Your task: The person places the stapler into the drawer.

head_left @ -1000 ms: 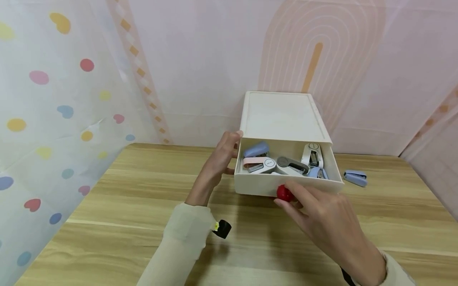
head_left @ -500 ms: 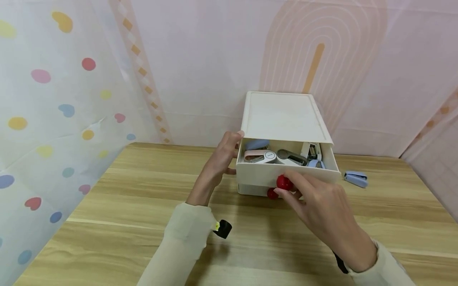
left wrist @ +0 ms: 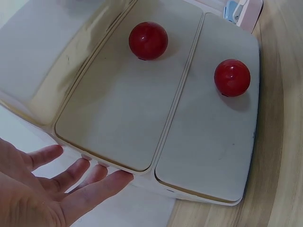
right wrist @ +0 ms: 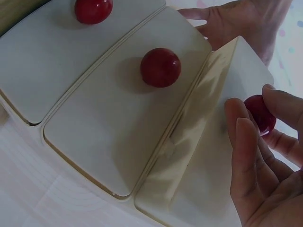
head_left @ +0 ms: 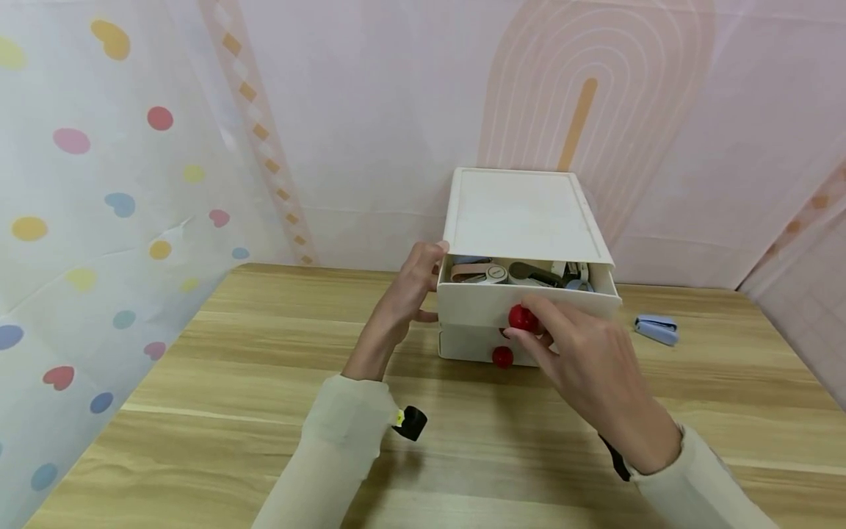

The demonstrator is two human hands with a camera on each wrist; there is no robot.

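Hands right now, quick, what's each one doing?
Left hand: open, fingers resting against the side of the drawer box.
Right hand: holding the top drawer's red knob.

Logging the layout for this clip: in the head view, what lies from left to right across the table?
Left hand resting on the cabinet's side → white drawer cabinet → right hand gripping the red knob of the top drawer → blue stapler on the table.

head: looking forward and down from above my arms, taking in the whole drawer box [head_left: 525, 257] on the table [head_left: 198, 411] | left wrist: sitting close, facing the drawer fronts from my left | right wrist: close, facing them from my right | shared: red knobs [left wrist: 148, 40] and drawer fronts.
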